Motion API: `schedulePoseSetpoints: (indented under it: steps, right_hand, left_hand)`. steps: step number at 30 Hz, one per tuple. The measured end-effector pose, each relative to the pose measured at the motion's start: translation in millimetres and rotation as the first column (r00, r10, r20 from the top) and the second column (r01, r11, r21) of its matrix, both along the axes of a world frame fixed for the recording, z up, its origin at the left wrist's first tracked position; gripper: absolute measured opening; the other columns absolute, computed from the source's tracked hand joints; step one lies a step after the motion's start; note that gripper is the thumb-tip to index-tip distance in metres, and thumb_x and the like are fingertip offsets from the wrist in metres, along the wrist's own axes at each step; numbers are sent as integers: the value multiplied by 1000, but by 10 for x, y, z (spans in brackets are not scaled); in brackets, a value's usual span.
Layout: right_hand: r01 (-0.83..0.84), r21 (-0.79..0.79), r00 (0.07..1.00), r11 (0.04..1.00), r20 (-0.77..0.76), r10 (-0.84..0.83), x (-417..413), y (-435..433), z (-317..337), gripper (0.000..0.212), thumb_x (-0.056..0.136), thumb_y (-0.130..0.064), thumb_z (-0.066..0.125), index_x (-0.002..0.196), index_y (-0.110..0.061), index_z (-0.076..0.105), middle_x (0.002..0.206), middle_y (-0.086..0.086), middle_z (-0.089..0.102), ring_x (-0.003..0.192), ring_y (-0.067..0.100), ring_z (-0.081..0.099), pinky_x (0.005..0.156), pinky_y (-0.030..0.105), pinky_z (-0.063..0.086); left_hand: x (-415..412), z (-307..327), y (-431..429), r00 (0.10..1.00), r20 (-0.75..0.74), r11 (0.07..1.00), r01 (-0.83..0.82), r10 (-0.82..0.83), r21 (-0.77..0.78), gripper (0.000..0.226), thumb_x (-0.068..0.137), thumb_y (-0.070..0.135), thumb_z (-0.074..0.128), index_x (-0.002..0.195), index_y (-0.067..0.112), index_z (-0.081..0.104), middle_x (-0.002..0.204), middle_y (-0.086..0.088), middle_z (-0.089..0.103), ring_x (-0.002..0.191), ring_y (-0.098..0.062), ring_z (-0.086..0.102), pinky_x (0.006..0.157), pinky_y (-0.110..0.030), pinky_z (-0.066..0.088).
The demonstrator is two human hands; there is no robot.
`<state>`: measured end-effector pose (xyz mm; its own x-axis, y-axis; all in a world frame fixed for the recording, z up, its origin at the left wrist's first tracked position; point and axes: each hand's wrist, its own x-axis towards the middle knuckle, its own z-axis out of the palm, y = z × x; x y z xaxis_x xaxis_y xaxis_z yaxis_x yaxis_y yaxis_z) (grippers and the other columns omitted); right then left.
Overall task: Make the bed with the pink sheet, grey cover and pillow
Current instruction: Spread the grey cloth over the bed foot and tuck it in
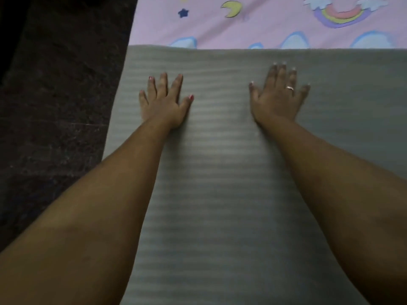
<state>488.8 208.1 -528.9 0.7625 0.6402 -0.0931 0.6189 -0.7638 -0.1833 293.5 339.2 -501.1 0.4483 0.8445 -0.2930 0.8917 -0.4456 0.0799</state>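
Note:
A grey cover [220, 150] with faint stripes lies flat over the near part of the bed, its far edge straight. Beyond that edge the pink sheet [253, 25] shows, printed with a moon, a star, clouds and a rainbow. My left hand [165, 102] lies palm down on the cover near its left side, fingers spread and straight. My right hand [279, 95], with a ring on one finger, presses flat on the cover further right, fingers pointing toward the sheet. No pillow is in view.
A dark speckled floor [55, 95] runs along the bed's left edge. The cover's left border slants from the upper middle down toward the lower left.

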Motion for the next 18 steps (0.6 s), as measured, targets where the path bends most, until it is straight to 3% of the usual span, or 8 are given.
schedulePoseSetpoints:
  steps: [6,10,14,18]
  right_hand:
    - [-312,20,950,950,-24,313,-1219,807,33,70,95,-58,22,153,-20,12,160,0,7,147,26,2,110,63,-6]
    - [-462,87,885,883,-22,465,-1812,941,85,68,95,-57,21,153,-21,11,160,-2,9,147,27,2,111,62,-4]
    - [-642,122,762,757,-4,647,-2219,828,135,65,94,-57,25,151,-27,18,160,-3,12,147,29,4,112,59,-1]
    - [-781,148,617,607,26,787,-2660,529,170,63,92,-55,28,147,-26,32,155,-2,29,145,28,17,113,57,2]
  left_hand:
    - [-731,-43,-22,987,101,981,-139,126,134,53,99,51,22,149,42,8,160,2,2,147,-22,-1,116,-52,2]
    - [-1183,52,-166,966,192,984,-178,175,-1,52,101,43,23,150,38,8,160,-2,3,146,-27,9,115,-49,15]
    - [-1714,115,-592,862,335,925,-361,380,-121,47,102,40,25,149,38,19,147,-11,40,124,-35,47,98,-43,39]
    - [-2166,176,-1095,753,309,813,-558,581,-167,44,102,36,26,133,18,51,128,-21,58,115,-40,54,94,-41,41]
